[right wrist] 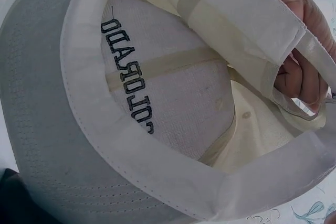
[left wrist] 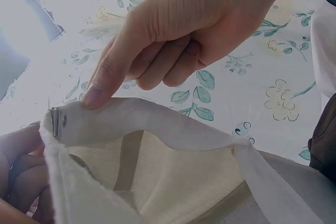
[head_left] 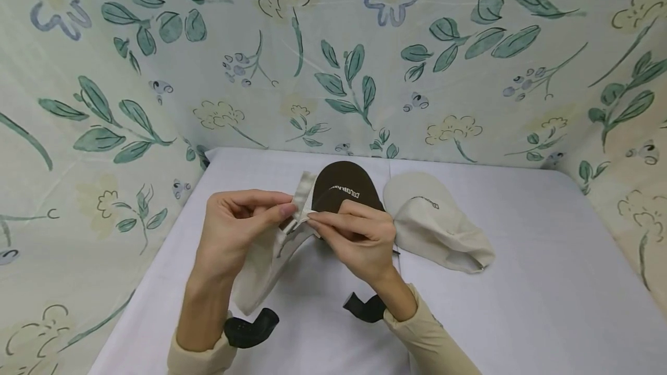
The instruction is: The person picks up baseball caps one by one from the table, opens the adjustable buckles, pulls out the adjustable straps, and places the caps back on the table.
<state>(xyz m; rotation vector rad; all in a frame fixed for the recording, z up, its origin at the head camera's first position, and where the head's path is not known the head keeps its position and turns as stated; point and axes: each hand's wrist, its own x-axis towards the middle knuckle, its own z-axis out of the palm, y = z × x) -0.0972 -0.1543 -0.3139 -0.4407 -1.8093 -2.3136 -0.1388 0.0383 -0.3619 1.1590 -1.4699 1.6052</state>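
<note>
A cream baseball cap (head_left: 255,276) hangs tilted between both hands, its back strap and metal buckle (left wrist: 55,121) uppermost. With thumb and index finger, my left hand (head_left: 229,230) pinches the strap beside the buckle. My right hand (head_left: 359,239) pinches the strap's other part close by, fingertips almost meeting the left ones. In the right wrist view the cap's inside faces the camera, with the stitched letters (right wrist: 128,72) reversed and the brim (right wrist: 37,114) at the left. How far the strap runs through the buckle is hidden by the fingers.
Behind the hands a dark brown cap (head_left: 341,181) with white lettering lies on the white-covered table (head_left: 547,282). A second cream cap (head_left: 438,224) lies to its right. Floral cloth (head_left: 354,114) hangs around the table's back and sides.
</note>
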